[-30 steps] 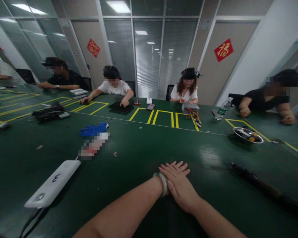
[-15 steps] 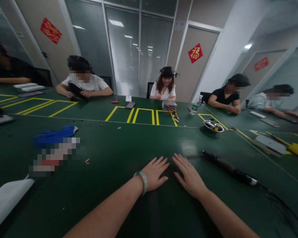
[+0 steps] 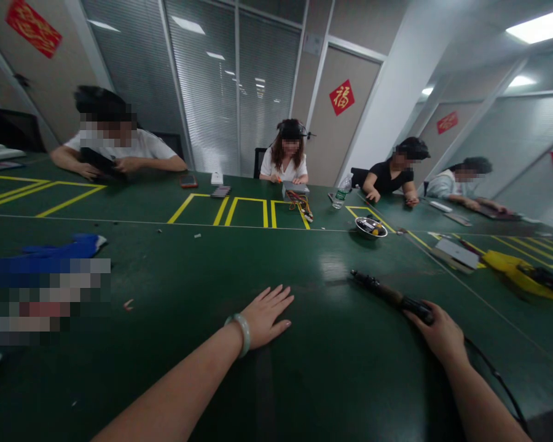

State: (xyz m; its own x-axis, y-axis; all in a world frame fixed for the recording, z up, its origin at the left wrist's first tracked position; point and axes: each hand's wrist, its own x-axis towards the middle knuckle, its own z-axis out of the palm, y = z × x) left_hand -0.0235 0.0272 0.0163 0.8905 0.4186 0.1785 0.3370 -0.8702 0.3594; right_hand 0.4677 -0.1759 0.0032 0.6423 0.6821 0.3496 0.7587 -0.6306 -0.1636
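My left hand (image 3: 266,317), with a pale green bangle at its wrist, lies flat on the green table (image 3: 313,374), fingers spread and holding nothing. To the right, my right hand (image 3: 442,337) is closed around the rear end of a black corded electric screwdriver (image 3: 391,296). Its tip points away and to the left, and the tool appears to lie along the tabletop. The cord (image 3: 495,371) runs from behind my hand toward the lower right.
A metal bowl of small parts (image 3: 371,228) stands beyond the screwdriver, near a plastic bottle (image 3: 341,192). Blue cloth (image 3: 55,253) lies at left, a yellow item (image 3: 520,273) at right. Several people sit across the table; one works at a grey box (image 3: 295,189) with coloured wires.
My right hand has moved right from beside my left hand and taken hold of the electric screwdriver. My left hand stays flat on the table. The view has turned right.
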